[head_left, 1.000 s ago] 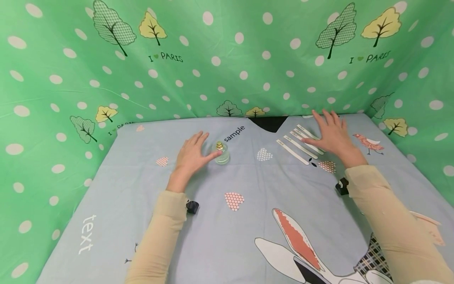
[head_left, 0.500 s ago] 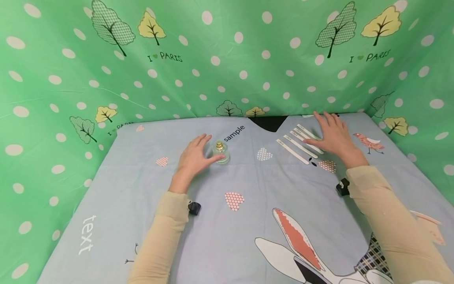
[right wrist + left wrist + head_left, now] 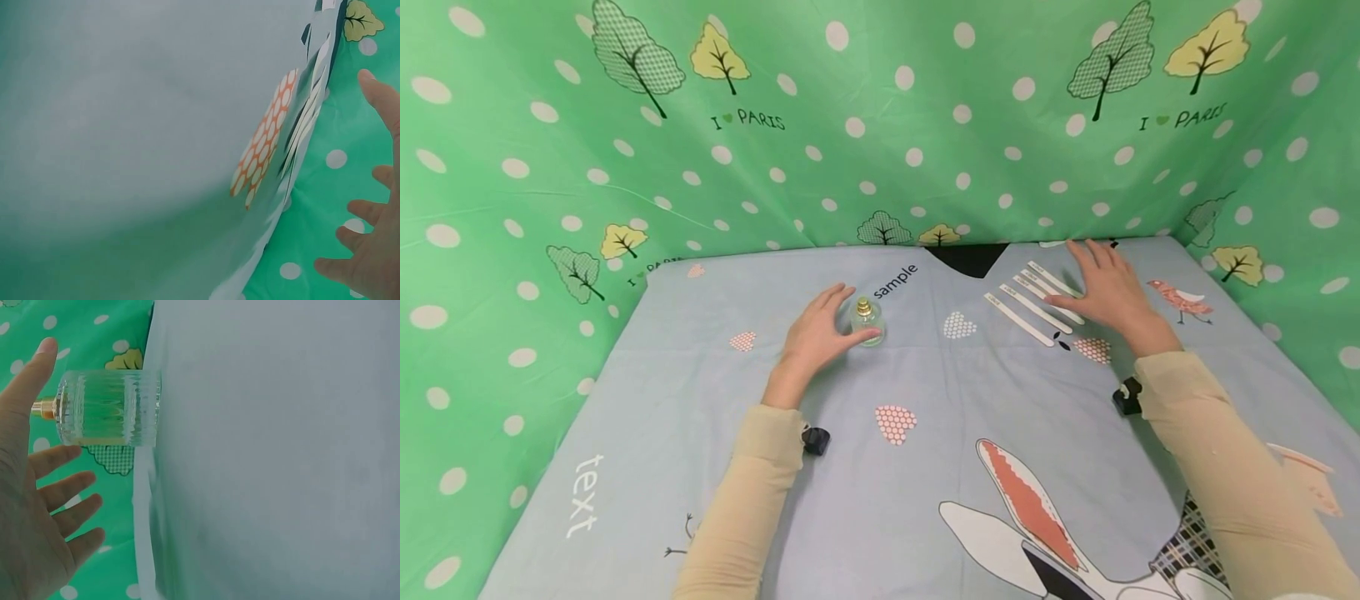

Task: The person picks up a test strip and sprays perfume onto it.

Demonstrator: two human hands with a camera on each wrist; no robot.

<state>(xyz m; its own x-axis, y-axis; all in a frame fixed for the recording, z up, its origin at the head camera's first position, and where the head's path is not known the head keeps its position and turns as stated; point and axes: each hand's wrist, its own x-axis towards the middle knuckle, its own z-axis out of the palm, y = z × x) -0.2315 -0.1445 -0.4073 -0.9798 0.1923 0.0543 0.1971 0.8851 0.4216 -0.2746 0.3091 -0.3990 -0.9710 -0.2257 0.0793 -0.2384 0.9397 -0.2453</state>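
Note:
A clear ribbed glass perfume bottle [image 3: 867,320] with a gold spray top stands upright left of the table's middle. My left hand [image 3: 817,337] is at its left side, thumb and fingers spread apart around it; the thumb overlaps the bottle's front in the head view. In the left wrist view the bottle [image 3: 105,409] shows between the thumb and the straight fingers [image 3: 72,487]. Several narrow white paper strips [image 3: 1021,321] with small print at one end lie fanned on the cloth. Over their right ends hovers my right hand [image 3: 1112,296], fingers spread and holding nothing.
A pale blue printed cloth [image 3: 880,500] covers the table, with hearts, a rabbit and lettering on it. Green dotted fabric [image 3: 820,183] hangs along the back and both sides. A black camera [image 3: 816,440] is strapped at each wrist.
My left hand has shifted slightly right, bringing the thumb further across the bottle's front. The right hand has drifted a little right and down. Bottle and strips have stayed in place.

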